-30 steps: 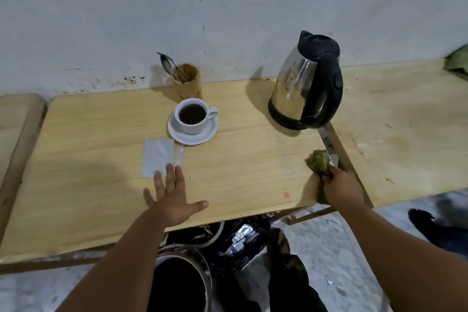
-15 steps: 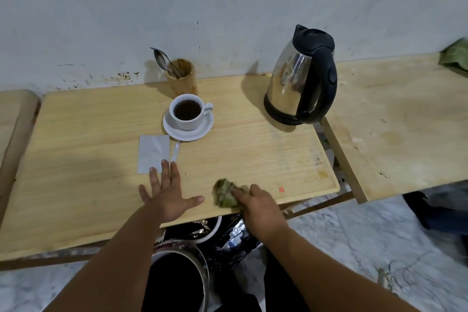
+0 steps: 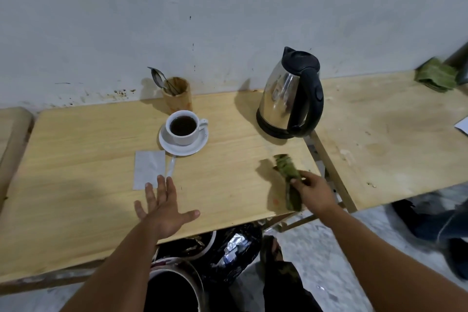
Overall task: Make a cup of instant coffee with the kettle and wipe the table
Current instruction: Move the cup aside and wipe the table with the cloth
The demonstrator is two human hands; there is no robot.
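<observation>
A white cup (image 3: 184, 127) full of dark coffee stands on a white saucer (image 3: 182, 149) at the middle of the wooden table (image 3: 76, 154). The steel kettle (image 3: 291, 94) with a black handle stands at the table's back right corner. My right hand (image 3: 312, 191) grips a crumpled green cloth (image 3: 287, 172) pressed on the table near its right front edge. My left hand (image 3: 164, 206) lies flat on the table with fingers spread, just below an empty white sachet (image 3: 149, 168).
A wooden holder (image 3: 177, 95) with spoons stands by the wall behind the cup. A second table (image 3: 392, 139) adjoins on the right, with a folded green cloth (image 3: 436, 77) at its back. A bin (image 3: 174, 284) and dark bags sit under the table's front edge.
My right hand swept the green cloth from the table's right edge leftward to the front middle, then back toward the right. My left hand stayed flat.
</observation>
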